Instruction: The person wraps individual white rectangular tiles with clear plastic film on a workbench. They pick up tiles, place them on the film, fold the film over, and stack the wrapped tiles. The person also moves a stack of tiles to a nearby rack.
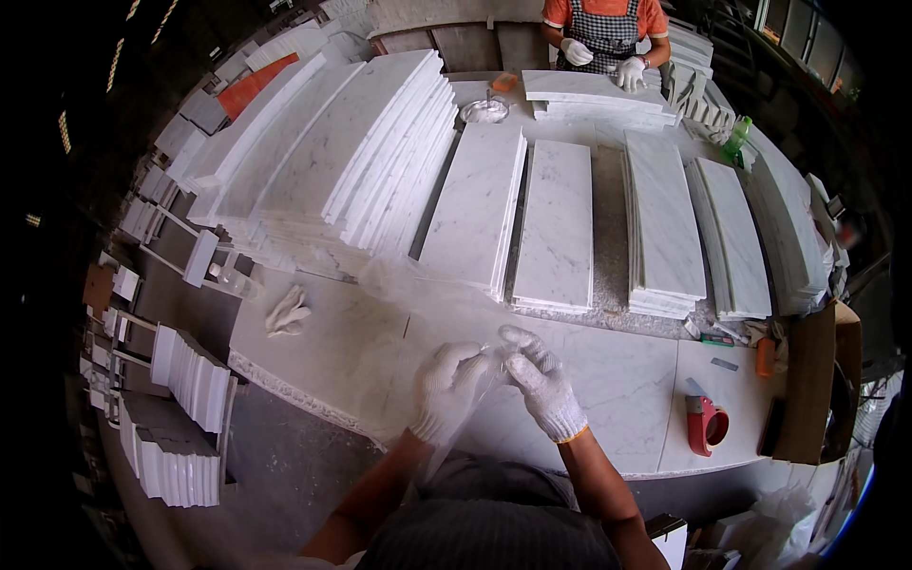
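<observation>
Over the near part of the marble worktop [589, 370], both my hands wear white knit gloves and meet fingertip to fingertip. My left hand [446, 391] is closed, its thumb and fingers pinching a thin clear plastic film [399, 285]. Close beside it, my right hand [543, 382] has its fingers bent together on the same film. The see-through film spreads toward the marble slabs and hangs down past my left wrist; its edges are hard to make out. A spare white glove [287, 312] lies to the left.
Marble slabs [554, 223] stand in several stacks across the bench, with a tall stack [380, 133] at far left. On the right are a red tape dispenser [705, 425] and a cardboard box [806, 380]. A gloved co-worker [608, 38] stands at the far side by more slabs.
</observation>
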Demonstrator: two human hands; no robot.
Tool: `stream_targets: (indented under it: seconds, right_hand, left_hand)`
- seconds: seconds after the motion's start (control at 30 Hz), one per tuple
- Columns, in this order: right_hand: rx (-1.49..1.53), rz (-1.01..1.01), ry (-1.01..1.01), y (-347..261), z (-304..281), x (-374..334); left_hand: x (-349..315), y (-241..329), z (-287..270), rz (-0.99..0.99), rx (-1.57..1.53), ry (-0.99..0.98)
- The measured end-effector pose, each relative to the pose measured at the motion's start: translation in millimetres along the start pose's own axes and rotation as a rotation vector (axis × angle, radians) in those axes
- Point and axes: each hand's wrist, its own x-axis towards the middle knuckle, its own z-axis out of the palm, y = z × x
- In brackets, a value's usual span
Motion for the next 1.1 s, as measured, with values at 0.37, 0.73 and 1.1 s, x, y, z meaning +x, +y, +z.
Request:
stream_targets:
  seconds: [0.37, 0.73, 1.1]
  right_hand:
    - [-0.093, -0.033, -0.021, -3, -6, -6]
    - [-0.060, 0.015, -0.117, -5, -9, -11]
    - [-0.056, 0.042, -0.135, 0, -16, -11]
  left_hand:
    - [-3, 11, 0, 0.045, 0.013, -0.011]
    - [4, 13, 1, 0.050, -0.048, 0.088]
    - [10, 7, 3, -0.044, -0.082, 0.127]
